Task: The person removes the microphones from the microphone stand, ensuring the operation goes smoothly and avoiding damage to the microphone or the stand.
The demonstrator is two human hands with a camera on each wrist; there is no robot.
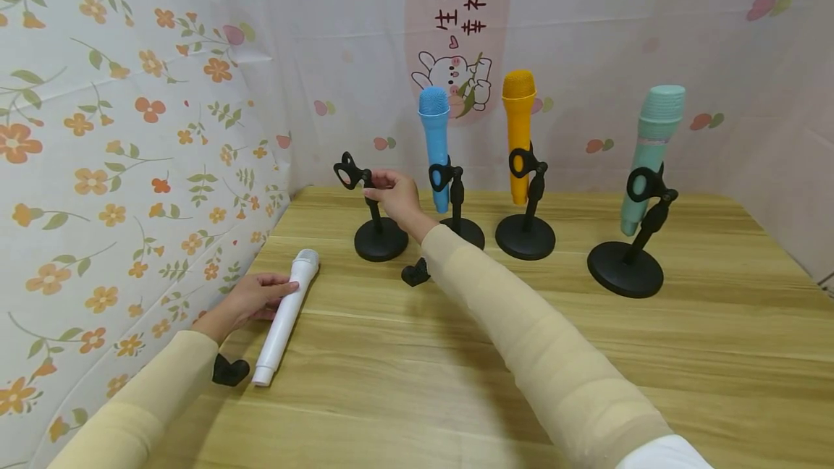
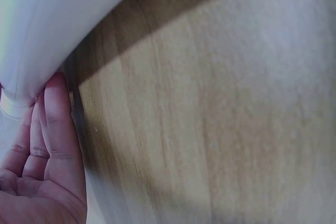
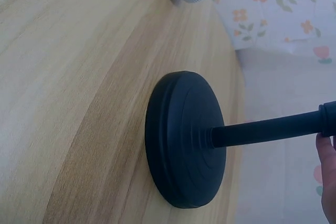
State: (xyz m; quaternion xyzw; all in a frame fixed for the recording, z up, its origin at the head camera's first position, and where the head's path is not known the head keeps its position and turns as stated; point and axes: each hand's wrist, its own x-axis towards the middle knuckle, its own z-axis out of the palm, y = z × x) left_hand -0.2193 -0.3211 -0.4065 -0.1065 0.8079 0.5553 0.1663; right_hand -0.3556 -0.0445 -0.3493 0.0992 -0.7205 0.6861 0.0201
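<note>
A white microphone (image 1: 279, 331) lies slanted at the left, its mesh head pointing away from me. My left hand (image 1: 255, 297) holds it around the upper handle, thumb on top; the left wrist view shows the fingers (image 2: 58, 114) against its white side. Farther back, my right hand (image 1: 399, 197) grips the upper post of a black microphone stand (image 1: 381, 240), just below its ring clip (image 1: 349, 171), which has nothing in it. The round base (image 3: 184, 140) and bare lower post fill the middle of the right wrist view, with fingers (image 3: 328, 166) at the post's collar.
To the right, three more black stands hold a blue microphone (image 1: 434, 143), a yellow microphone (image 1: 519, 129) and a green microphone (image 1: 648, 158). The wooden table (image 1: 417, 375) meets a floral curtain (image 1: 117, 165) on the left and a printed cloth (image 1: 339, 35) behind.
</note>
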